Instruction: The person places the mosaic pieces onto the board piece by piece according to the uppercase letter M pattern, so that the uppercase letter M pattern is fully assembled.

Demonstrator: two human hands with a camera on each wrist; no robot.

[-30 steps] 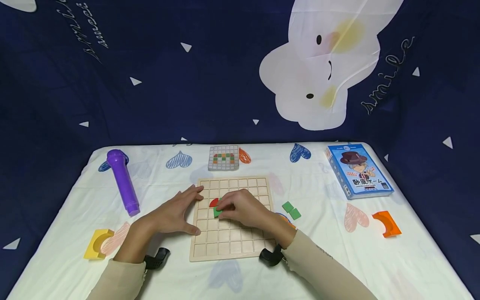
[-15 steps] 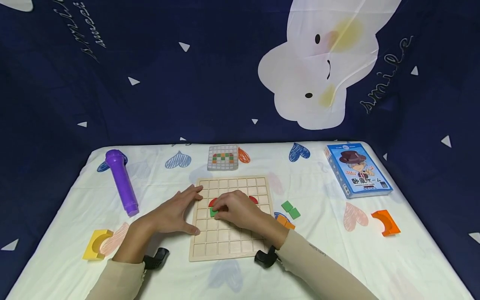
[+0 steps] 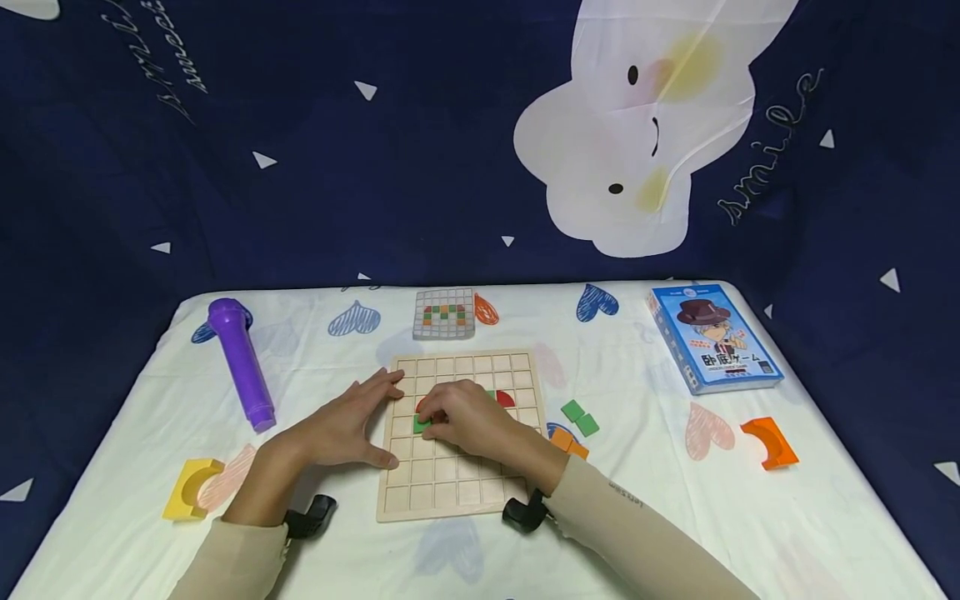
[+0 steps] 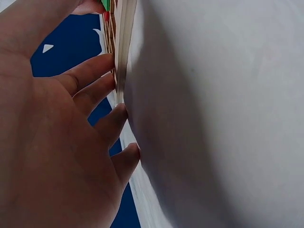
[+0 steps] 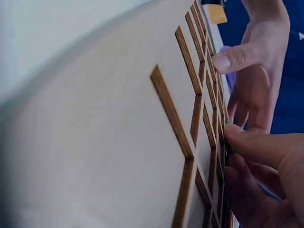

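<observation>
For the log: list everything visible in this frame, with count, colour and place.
Wooden grid board: 1, pale wood, centre of table.
Green square tile: 1, on board under right fingertips.
Red curved pieces: 2, on board, partly hidden by the hand.
Loose green tiles: 2, right of board.
Orange tile: 1, by right wrist.
Pattern card: 1, grey grid, behind board.
Purple cylinder: 1, left.
Yellow arch block: 1, near left.
Orange arch block: 1, right.
Blue game box: 1, far right.
Left hand: flat against board's left edge.
Right hand: pinching green tile.

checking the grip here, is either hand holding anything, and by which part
The right hand pinches a green square tile by its right edge, on the wooden grid board. The left hand holds nothing; it rests flat against the board's left edge.
</observation>
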